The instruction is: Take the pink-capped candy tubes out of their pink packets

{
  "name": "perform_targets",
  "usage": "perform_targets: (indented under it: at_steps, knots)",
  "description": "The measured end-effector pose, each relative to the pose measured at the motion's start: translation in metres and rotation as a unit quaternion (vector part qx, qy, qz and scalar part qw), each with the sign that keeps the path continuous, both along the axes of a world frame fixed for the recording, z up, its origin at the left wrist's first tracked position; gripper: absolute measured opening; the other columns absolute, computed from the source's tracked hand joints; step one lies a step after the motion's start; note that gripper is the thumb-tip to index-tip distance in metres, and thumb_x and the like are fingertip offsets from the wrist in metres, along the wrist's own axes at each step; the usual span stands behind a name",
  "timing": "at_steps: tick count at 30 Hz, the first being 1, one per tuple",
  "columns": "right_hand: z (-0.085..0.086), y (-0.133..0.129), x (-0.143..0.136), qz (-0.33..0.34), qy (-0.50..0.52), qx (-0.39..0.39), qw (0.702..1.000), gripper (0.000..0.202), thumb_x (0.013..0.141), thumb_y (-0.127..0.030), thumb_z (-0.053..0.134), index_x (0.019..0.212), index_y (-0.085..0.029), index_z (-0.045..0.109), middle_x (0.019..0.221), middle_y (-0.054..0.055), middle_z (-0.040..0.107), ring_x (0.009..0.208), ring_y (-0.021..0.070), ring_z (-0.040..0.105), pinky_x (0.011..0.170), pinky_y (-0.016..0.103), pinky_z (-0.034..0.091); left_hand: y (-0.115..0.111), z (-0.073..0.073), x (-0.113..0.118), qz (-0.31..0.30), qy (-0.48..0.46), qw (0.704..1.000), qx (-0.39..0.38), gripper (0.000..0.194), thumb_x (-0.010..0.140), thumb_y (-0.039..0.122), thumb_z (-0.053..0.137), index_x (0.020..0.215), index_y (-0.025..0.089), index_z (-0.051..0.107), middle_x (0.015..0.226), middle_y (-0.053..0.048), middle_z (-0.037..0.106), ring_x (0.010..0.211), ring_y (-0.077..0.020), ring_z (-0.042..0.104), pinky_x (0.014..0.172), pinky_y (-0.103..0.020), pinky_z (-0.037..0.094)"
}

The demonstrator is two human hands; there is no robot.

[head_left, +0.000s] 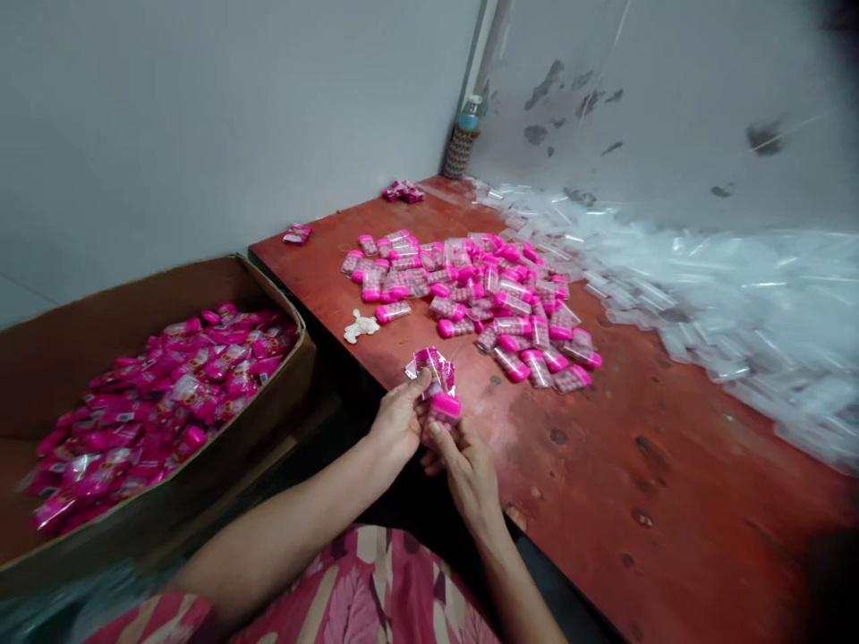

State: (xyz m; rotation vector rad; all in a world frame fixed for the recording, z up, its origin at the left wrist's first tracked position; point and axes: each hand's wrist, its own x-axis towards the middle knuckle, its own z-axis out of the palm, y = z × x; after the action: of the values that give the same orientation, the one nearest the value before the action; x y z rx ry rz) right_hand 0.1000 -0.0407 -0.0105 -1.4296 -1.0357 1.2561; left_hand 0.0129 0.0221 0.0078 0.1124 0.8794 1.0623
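"Where's the small clear tube with the bright-pink cap (446, 407)?"

"Between the hands, by the table's (577, 501) near edge. Cap outward, long axis roughly away from the body. The right hand (473, 474) is nearer, thumb and fingers pinched on it; the left hand (397, 420) pinches a glossy pink printed packet (436, 365) just beyond."

"Counts?"

"One tube held, one cardboard box (282, 309). The heaped pink-capped tubes (513, 304) overlap too much to count."

You are wearing the single camera on your head; it is looking forward and down, facing the wall corner (475, 63) at twelve o'clock and taking in your left hand (400, 419) and right hand (473, 476) at close range toward six o'clock.
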Motion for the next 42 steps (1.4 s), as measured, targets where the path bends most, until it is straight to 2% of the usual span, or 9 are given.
perform_targets:
  at_steps: [4, 16, 20, 23, 28, 34, 37, 39, 42]
  knots:
    - [0.000, 0.002, -0.002, -0.003, 0.036, 0.003, 0.999, 0.027, 0.077, -0.042, 0.053, 0.088, -0.017, 0.050, 0.061, -0.002, 0.058, 0.043, 0.0102, 0.055, 0.039, 0.020, 0.046, -0.002, 0.002, -0.001, 0.008, 0.018, 0.998, 0.051, 0.026, 0.059, 0.028, 0.072, 0.070, 0.011, 0.056, 0.055, 0.000, 0.056, 0.043, -0.0089, 0.051, 0.038, -0.018, 0.037]
    - [0.004, 0.000, -0.001, -0.009, 0.011, 0.022, 1.000, 0.022, 0.078, -0.038, 0.053, 0.087, -0.017, 0.051, 0.063, -0.003, 0.057, 0.046, 0.0090, 0.054, 0.040, 0.018, 0.045, -0.002, -0.004, 0.000, 0.007, 0.010, 0.999, 0.046, 0.033, 0.056, 0.032, 0.074, 0.075, 0.012, 0.056, 0.056, 0.000, 0.057, 0.046, -0.0102, 0.053, 0.040, -0.019, 0.039]
    - [0.003, 0.002, 0.002, -0.004, 0.004, 0.016, 1.000, 0.022, 0.078, -0.038, 0.053, 0.086, -0.017, 0.051, 0.060, -0.003, 0.057, 0.043, 0.0087, 0.052, 0.039, 0.018, 0.043, -0.006, 0.005, 0.002, -0.037, 0.042, 0.996, 0.068, 0.036, 0.055, 0.039, 0.073, 0.068, 0.012, 0.053, 0.048, 0.002, 0.053, 0.036, -0.0086, 0.047, 0.033, -0.018, 0.033]
    - [0.001, 0.002, 0.004, 0.011, 0.003, 0.018, 1.000, 0.022, 0.078, -0.039, 0.053, 0.085, -0.018, 0.051, 0.060, -0.002, 0.058, 0.043, 0.0089, 0.052, 0.039, 0.019, 0.043, -0.008, 0.008, 0.000, -0.066, 0.056, 0.991, 0.098, 0.035, 0.056, 0.039, 0.072, 0.068, 0.012, 0.053, 0.050, 0.001, 0.055, 0.037, -0.0090, 0.047, 0.034, -0.019, 0.034]
    - [0.000, 0.001, 0.005, 0.013, 0.018, 0.039, 0.999, 0.020, 0.078, -0.037, 0.054, 0.081, -0.018, 0.053, 0.062, -0.002, 0.059, 0.046, 0.0092, 0.054, 0.042, 0.019, 0.044, -0.007, 0.003, -0.007, -0.114, 0.057, 0.978, 0.168, 0.030, 0.062, 0.034, 0.069, 0.076, 0.011, 0.056, 0.053, 0.001, 0.054, 0.038, -0.0075, 0.045, 0.035, -0.018, 0.032]
    - [0.000, 0.000, 0.003, -0.004, 0.019, 0.048, 0.999, 0.018, 0.079, -0.036, 0.053, 0.082, -0.018, 0.052, 0.065, -0.001, 0.059, 0.047, 0.0091, 0.054, 0.042, 0.019, 0.045, -0.005, -0.004, -0.011, -0.154, 0.093, 0.963, 0.200, 0.028, 0.062, 0.034, 0.069, 0.060, 0.009, 0.056, 0.049, 0.000, 0.052, 0.039, -0.0076, 0.046, 0.039, -0.021, 0.034]
    - [0.001, 0.001, 0.006, 0.004, 0.000, 0.042, 0.999, 0.017, 0.079, -0.035, 0.053, 0.079, -0.018, 0.052, 0.060, -0.003, 0.057, 0.045, 0.0085, 0.053, 0.041, 0.018, 0.044, -0.002, -0.005, -0.014, -0.177, 0.106, 0.957, 0.204, 0.026, 0.062, 0.032, 0.069, 0.060, 0.008, 0.059, 0.050, -0.001, 0.055, 0.040, -0.0081, 0.048, 0.041, -0.021, 0.036]
    - [0.002, 0.001, 0.010, 0.018, -0.008, 0.042, 0.999, 0.017, 0.078, -0.035, 0.055, 0.079, -0.018, 0.053, 0.059, -0.003, 0.057, 0.044, 0.0081, 0.052, 0.040, 0.018, 0.043, 0.000, -0.003, -0.017, -0.210, 0.106, 0.951, 0.202, 0.023, 0.062, 0.030, 0.069, 0.064, 0.008, 0.063, 0.054, -0.003, 0.059, 0.043, -0.0089, 0.050, 0.043, -0.022, 0.038]
    - [0.004, 0.002, 0.017, 0.073, 0.038, 0.033, 0.996, 0.018, 0.077, -0.035, 0.056, 0.082, -0.017, 0.054, 0.060, -0.002, 0.058, 0.042, 0.0082, 0.051, 0.038, 0.018, 0.042, 0.003, 0.003, -0.023, -0.267, 0.104, 0.934, 0.214, 0.022, 0.062, 0.028, 0.070, 0.068, 0.007, 0.066, 0.060, -0.005, 0.062, 0.051, -0.0117, 0.055, 0.052, -0.025, 0.043]
